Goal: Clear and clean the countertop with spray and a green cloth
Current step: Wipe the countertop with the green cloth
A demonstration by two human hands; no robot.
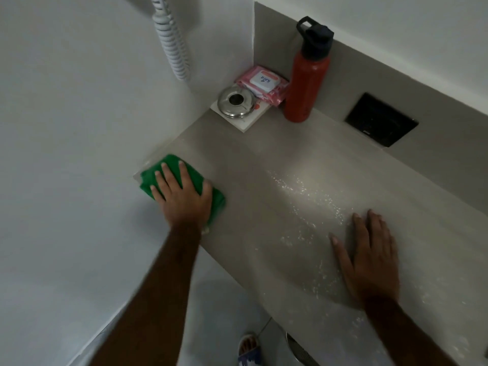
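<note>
Head view shows your right hand [369, 257] nearest, spread flat and empty on the wet countertop [303, 159]. Farther out, your left hand [182, 194] presses open-palmed on the green cloth [158, 173] at the counter's left end by the wall. Sweep rightward through the spray droplets [311, 196] in overlapping passes. The red bottle [306, 83], wipes pack [264, 83] and steel lid [236, 101] crowd the far corner; shift them before wiping there.
</note>
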